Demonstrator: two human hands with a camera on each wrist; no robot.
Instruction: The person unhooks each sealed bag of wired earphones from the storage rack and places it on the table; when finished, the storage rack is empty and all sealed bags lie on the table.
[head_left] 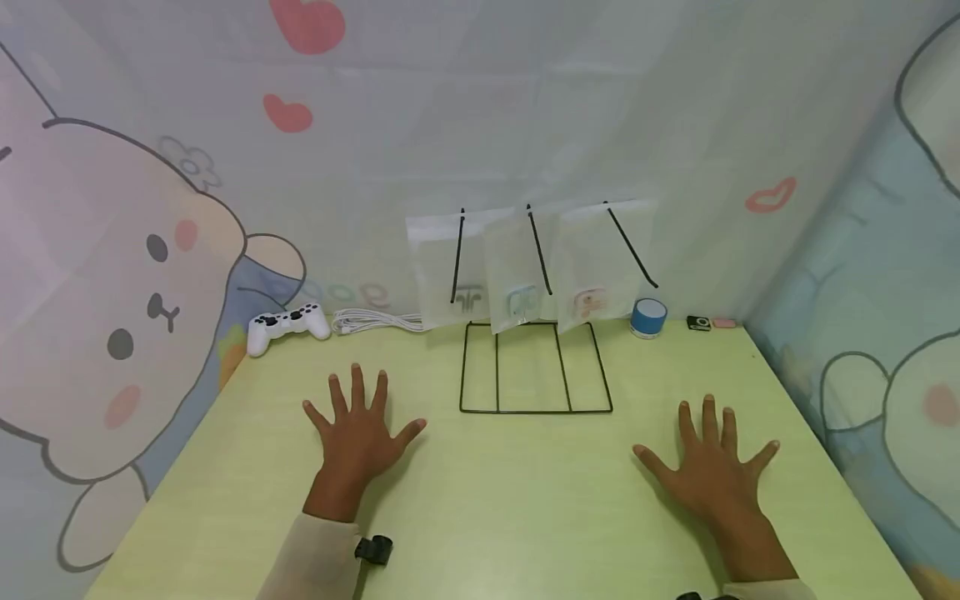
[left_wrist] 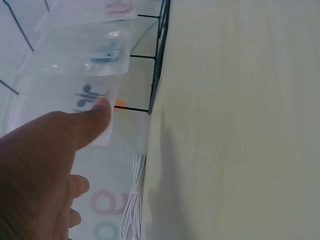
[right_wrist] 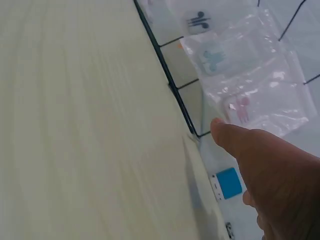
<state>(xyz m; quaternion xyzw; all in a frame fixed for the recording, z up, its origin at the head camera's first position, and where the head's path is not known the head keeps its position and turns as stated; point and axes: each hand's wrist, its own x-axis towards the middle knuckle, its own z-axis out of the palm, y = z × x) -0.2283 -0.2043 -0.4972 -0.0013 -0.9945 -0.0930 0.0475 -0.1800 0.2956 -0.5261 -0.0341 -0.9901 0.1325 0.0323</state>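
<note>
My left hand (head_left: 358, 442) is spread flat over the left part of the table, fingers straight and thumb out, holding nothing. On the right, my right hand (head_left: 714, 479) lies likewise with fingers splayed and nothing in it. Between and beyond them stands a black wire rack (head_left: 536, 412) with three prongs. Clear plastic bags hang on the prongs: a left bag (head_left: 442, 258) with a dark printed item, a middle bag (head_left: 513, 258) with a blue one, and a right bag (head_left: 596, 250) with a pink one. What the bags contain is too blurred to tell.
Along the back edge lie a white game controller (head_left: 288, 327), a bundled white cable (head_left: 375, 320), a blue and white cylinder (head_left: 648, 317), a small black device (head_left: 698, 323) and a small pink block (head_left: 723, 323). A printed cloth (head_left: 525, 108) hangs behind the table (head_left: 525, 508).
</note>
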